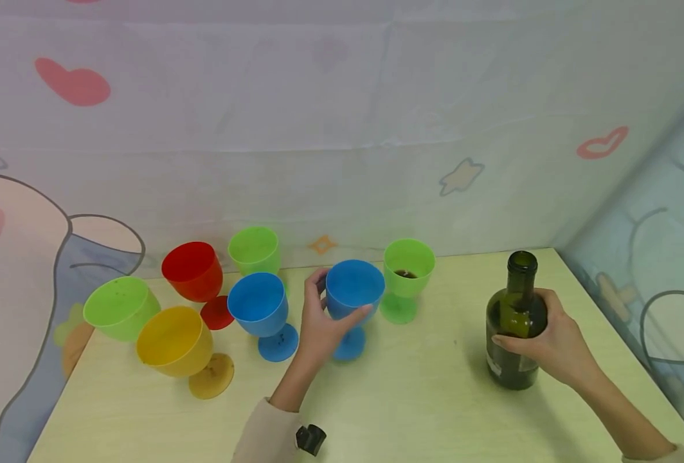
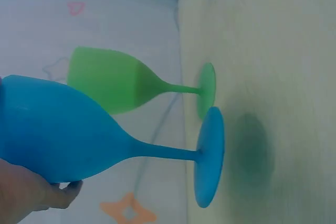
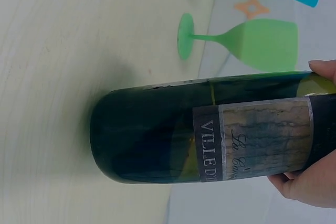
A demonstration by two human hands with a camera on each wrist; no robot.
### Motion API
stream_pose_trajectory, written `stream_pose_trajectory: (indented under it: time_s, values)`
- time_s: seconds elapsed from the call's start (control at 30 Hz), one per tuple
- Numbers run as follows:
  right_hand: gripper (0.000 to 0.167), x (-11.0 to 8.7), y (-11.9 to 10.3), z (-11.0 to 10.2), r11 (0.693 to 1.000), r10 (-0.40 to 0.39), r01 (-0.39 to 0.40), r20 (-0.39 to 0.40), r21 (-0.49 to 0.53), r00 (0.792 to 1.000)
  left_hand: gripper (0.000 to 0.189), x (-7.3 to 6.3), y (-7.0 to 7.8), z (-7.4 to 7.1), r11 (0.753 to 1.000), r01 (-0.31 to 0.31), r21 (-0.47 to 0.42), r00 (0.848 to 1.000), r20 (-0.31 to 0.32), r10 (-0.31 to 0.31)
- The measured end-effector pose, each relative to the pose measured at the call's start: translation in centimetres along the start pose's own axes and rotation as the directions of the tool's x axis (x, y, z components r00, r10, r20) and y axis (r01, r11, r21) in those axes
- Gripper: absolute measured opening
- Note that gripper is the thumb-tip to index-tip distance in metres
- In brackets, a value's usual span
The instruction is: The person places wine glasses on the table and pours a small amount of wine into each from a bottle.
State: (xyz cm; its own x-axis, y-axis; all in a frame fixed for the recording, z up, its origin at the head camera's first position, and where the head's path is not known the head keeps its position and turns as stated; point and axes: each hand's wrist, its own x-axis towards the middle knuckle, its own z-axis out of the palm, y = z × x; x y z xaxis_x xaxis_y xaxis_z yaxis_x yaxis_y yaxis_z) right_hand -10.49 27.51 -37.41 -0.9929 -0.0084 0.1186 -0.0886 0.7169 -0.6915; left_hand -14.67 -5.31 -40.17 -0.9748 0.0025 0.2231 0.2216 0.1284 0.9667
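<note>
My left hand (image 1: 321, 328) holds a blue plastic goblet (image 1: 353, 283) by its bowl, thumb on the near side. In the left wrist view the goblet's foot (image 2: 209, 157) stands off the table, with a shadow below it. A green goblet (image 1: 398, 310) with some dark liquid in its bowl stands just right of it. My right hand (image 1: 556, 344) grips a dark green wine bottle (image 1: 510, 366) around its upper body. The bottle is uncorked and nearly upright, and the right wrist view shows its printed label (image 3: 265, 137).
To the left stand a second blue goblet (image 1: 258, 305), a yellow one (image 1: 174, 344), a red one (image 1: 191, 270) and two more green ones, at the back (image 1: 254, 251) and far left (image 1: 122, 305). A patterned cloth (image 1: 342, 128) hangs behind the pale table (image 1: 423, 399).
</note>
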Motion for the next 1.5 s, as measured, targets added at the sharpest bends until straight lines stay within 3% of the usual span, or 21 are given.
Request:
stream_pose_trajectory:
  time_s: [0.27,0.5,0.8,1.17,1.5]
  values:
    - [0.086,-0.4,-0.7,1.0,0.995,-0.1,0.1,0.002,-0.014,0.995,0.082,-2.4,1.2,-1.0,1.0,0.018,0.018,0.998,0.054,-0.019]
    - [0.085,-0.7,-1.5,2.0,0.98,-0.196,0.195,-0.014,-0.047,0.98,0.081,-4.0,2.1,-1.5,0.995,0.02,0.098,0.997,0.067,-0.027]
    - [0.081,-1.0,-1.7,2.7,0.962,-0.267,0.262,-0.059,-0.074,0.962,0.082,-5.7,3.2,-2.0,0.979,-0.014,0.203,0.987,0.16,-0.019]
    - [0.081,-1.1,-1.8,2.9,0.957,-0.285,0.281,-0.052,-0.069,0.957,0.081,-6.3,3.0,-2.2,0.98,0.096,0.176,0.967,0.218,-0.134]
    - [0.083,-1.2,-1.9,3.0,0.957,-0.278,0.275,-0.024,-0.093,0.96,0.083,-6.3,2.7,-2.0,0.984,0.077,0.158,0.963,0.243,-0.114]
